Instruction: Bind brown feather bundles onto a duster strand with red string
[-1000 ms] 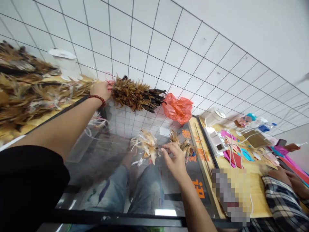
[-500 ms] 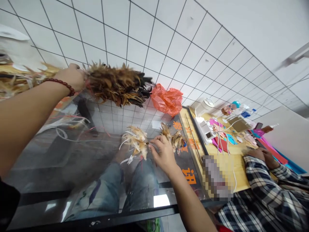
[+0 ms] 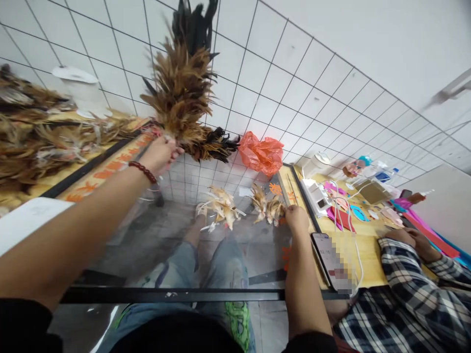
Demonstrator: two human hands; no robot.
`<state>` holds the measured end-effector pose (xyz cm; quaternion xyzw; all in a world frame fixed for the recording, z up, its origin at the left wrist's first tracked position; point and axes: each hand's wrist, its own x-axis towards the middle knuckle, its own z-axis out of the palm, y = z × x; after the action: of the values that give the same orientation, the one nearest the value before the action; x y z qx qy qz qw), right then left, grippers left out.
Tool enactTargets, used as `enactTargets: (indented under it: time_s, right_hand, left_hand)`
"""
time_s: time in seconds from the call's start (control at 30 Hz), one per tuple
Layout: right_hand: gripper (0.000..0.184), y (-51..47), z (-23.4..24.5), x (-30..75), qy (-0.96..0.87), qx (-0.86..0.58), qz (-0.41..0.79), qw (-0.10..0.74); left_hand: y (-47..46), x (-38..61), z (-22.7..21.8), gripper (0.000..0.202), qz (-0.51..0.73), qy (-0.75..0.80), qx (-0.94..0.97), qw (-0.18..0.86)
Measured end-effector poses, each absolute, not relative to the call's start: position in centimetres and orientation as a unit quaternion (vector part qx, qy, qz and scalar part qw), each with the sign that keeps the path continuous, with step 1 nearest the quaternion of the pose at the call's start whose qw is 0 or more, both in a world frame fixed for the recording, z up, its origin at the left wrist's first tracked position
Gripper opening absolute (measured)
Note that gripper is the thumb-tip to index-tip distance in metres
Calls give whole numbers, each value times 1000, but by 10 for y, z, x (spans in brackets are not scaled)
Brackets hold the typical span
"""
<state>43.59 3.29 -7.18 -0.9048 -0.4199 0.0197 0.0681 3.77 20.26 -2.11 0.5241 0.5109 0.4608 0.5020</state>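
Note:
My left hand [image 3: 164,153] is closed round the base of a bunch of brown feathers [image 3: 184,83] with long black tips, which stands up against the tiled wall. Just behind it lies another dark-tipped feather bunch [image 3: 219,145]. My right hand [image 3: 297,220] is at the right end of some small tan feather bunches [image 3: 268,207] on the glass tabletop, fingers pressed together; whatever they pinch is hidden. Left of these lies a pale feather bunch [image 3: 222,208] with white quills.
A crumpled red plastic bag [image 3: 262,152] rests by the wall. Many feathers [image 3: 55,147] and a white container [image 3: 79,90] are at the left. A phone [image 3: 327,260], a power strip [image 3: 314,196] and cables lie right, beside a co-worker's plaid sleeve [image 3: 397,260].
My left hand has moved right, and a feather bunch in it now points up instead of lying sideways. My right hand has moved right, away from the pale bunch.

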Motion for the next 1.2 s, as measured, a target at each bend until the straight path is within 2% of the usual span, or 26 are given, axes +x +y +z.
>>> enactTargets:
  time_s: [0.13, 0.23, 0.37, 0.6, 0.67, 0.77, 0.9, 1.0, 1.1, 1.2]
  right_hand:
    - [33, 34, -78, 437, -438, -896, 28, 68]
    - [33, 33, -76, 440, -470, -880, 44, 59]
    - [27, 32, -76, 434, -486, -871, 46, 49]
    - [23, 34, -75, 425, -460, -885, 45, 53]
    - [27, 32, -72, 427, -424, -900, 23, 94]
    - [35, 30, -68, 427, -374, -904, -27, 207]
    - [43, 33, -66, 425, -380, -853, -52, 354]
    - [41, 36, -68, 426, -402, -799, -39, 445]
    - [36, 37, -69, 415, -453, -742, 8, 494]
    - [36, 35, -66, 379, -567, -679, 19, 466]
  left_hand:
    - [154, 69, -29, 26, 472, 357, 380, 711]
    - [134, 81, -40, 28, 443, 290, 306, 792]
    - [125, 87, -55, 27, 412, 257, 308, 818]
    - [123, 88, -70, 24, 435, 224, 351, 799]
    - [124, 84, -72, 24, 423, 212, 345, 810]
    - [126, 81, -73, 23, 410, 197, 324, 829]
    - [126, 82, -72, 23, 417, 210, 310, 828]
    - [125, 85, -72, 22, 450, 227, 309, 806]
    - [125, 87, -75, 23, 454, 233, 327, 795]
    - [124, 90, -76, 21, 461, 241, 346, 781]
